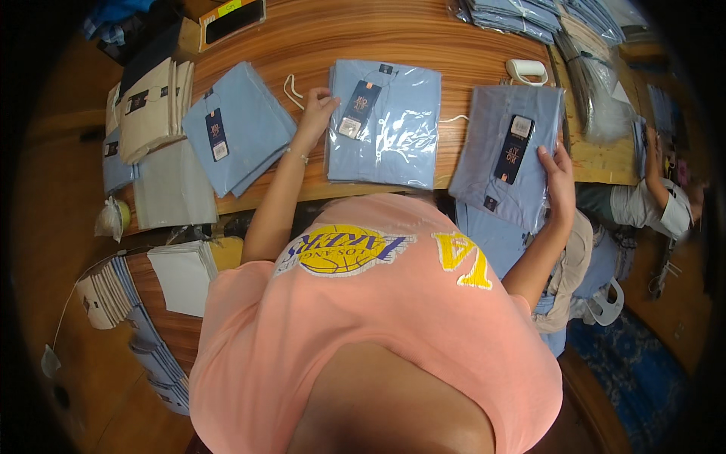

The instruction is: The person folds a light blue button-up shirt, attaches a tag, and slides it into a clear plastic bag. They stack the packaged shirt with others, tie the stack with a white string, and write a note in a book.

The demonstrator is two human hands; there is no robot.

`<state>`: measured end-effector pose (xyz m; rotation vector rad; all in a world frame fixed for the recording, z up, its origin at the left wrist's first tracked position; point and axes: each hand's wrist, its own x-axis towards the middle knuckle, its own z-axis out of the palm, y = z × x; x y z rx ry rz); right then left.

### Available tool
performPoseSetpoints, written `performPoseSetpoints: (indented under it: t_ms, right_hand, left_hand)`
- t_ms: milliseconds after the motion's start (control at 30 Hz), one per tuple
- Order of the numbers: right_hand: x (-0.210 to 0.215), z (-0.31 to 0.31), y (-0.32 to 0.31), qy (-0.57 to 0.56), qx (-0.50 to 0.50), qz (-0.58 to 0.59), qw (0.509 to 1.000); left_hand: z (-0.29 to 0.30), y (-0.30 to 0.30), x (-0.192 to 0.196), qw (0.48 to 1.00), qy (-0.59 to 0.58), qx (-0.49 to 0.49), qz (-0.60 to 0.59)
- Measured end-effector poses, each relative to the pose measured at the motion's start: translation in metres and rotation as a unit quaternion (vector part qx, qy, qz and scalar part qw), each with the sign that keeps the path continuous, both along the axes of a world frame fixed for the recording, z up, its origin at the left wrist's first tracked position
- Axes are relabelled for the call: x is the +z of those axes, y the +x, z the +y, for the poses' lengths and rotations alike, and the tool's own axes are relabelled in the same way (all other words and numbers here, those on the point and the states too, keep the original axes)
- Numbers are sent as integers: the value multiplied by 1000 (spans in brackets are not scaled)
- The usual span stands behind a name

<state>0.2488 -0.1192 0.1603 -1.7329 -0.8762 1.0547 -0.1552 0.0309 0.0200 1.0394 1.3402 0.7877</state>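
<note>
In front of me on the wooden table lies a folded light-blue garment in a shiny see-through plastic bag (408, 98), with a dark hang tag showing through. My left hand (318, 115) pinches the left edge of this bag with bent fingers. To the right, a second bagged blue garment (484, 121) lies tilted over the table's front edge, its dark tag turned the other way up. My right hand (558, 175) grips its right edge, thumb on top and the other fingers hidden beneath. Left of my left hand rests a folded blue garment (253, 113) with a tag.
Beige folded garments (155, 113) and an empty plastic bag (174, 185) lie at the left. A white handled object (527, 72) stands back right, near stacked bagged garments (514, 19). A phone-like dark device (234, 21) lies at the back. Another person (643, 204) is at the right.
</note>
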Motion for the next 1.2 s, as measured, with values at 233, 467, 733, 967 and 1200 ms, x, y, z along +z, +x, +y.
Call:
performPoseSetpoints:
  t_ms: [233,467,733,967,1200]
  right_hand:
    - [81,11,-49,108,-42,31,993]
    - [98,28,-94,221,10,112,969]
    - [-93,64,-121,-97,95,27,990]
    - [-143,69,-116,-28,134,-59,989]
    - [-109,72,-109,-6,143,-201,969]
  left_hand:
    - [0,-11,-18,997,66,-28,-21]
    - [-2,-19,-22,997,75,-4,37]
    - [-8,-4,6,956,-101,59,-271]
    - [-20,-2,-5,988,124,-47,73]
    - [9,-80,13,800,214,57,558]
